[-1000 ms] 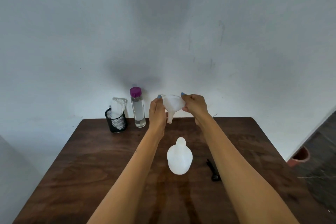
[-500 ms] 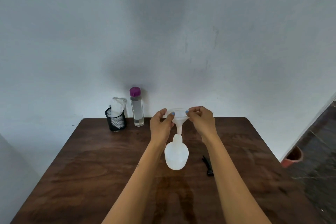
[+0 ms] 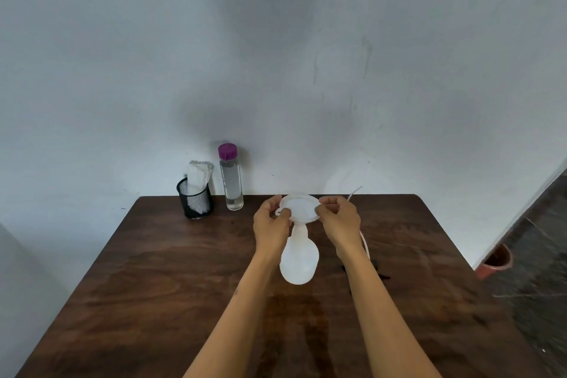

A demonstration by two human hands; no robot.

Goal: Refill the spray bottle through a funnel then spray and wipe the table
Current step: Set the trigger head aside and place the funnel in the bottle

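Note:
A white translucent spray bottle (image 3: 299, 261) without its head stands upright in the middle of the dark wooden table (image 3: 153, 285). A white funnel (image 3: 300, 207) sits upright with its stem in the bottle's neck. My left hand (image 3: 271, 224) pinches the funnel's rim on the left and my right hand (image 3: 339, 219) pinches it on the right. A clear water bottle with a purple cap (image 3: 230, 176) stands at the table's back edge. Beside it, a white cloth (image 3: 198, 176) sticks out of a black mesh cup (image 3: 194, 202).
The black spray head with its thin white tube (image 3: 365, 247) lies on the table to the right of the bottle, mostly hidden by my right forearm. A wall rises right behind the table. A red pot (image 3: 495, 261) stands on the floor at the right.
Both hands have lowered the funnel from chest height above the table and turned it upright, so its stem now sits in the spray bottle's neck.

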